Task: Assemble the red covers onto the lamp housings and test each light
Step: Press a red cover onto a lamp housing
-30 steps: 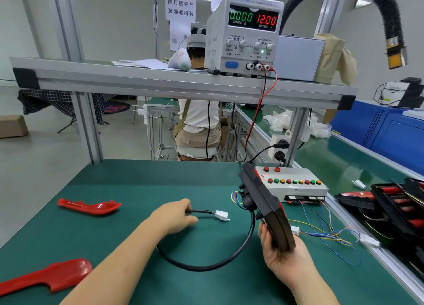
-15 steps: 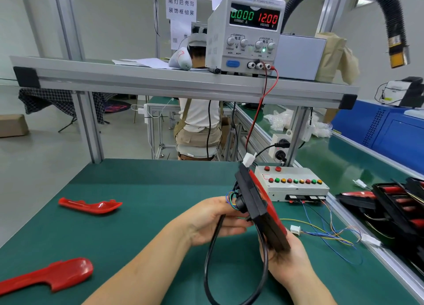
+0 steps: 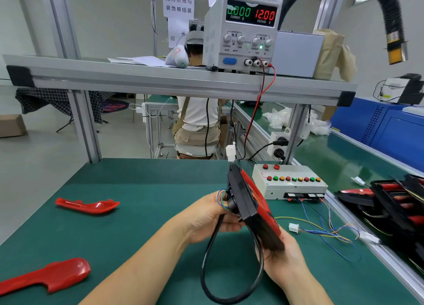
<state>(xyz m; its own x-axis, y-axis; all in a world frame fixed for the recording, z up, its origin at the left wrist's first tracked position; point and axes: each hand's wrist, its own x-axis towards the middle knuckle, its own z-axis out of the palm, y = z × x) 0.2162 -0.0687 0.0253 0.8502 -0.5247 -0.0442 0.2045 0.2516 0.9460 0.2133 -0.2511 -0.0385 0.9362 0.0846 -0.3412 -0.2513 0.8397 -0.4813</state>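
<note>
far left of the test box (image 3: 289, 182), two spares lie on the green tabletop (image 3: 137, 185): a red cover (image 3: 46, 276) at the near edge and a second red cover (image 3: 87, 205) further back, both well apart from the hands. just left of the box, a worker's left hand (image 3: 206, 215) curls round the black cable (image 3: 207, 258) where it enters the back of a lamp housing (image 3: 241, 199). the housing is held on edge above the tabletop w/ its fitted red cover (image 3: 259, 203) facing the box. the right hand (image 3: 284, 261) clamps the housing's near end from below. a white plug (image 3: 230, 152), apparently the cable's, sticks up past the lamp's far end, unconnected. in front of the box a white connector (image 3: 294, 227) lies loose on coloured leads. above the box, the psu (image 3: 243, 29) reads 0.000 a, 12.00 v. right of the box, a black tray (image 3: 394, 203) holds more lamps. judged step: this unit is assembled, test prep in hand. next move prob. needs the plug brought down & mated w/ that connector, then a button press.
</note>
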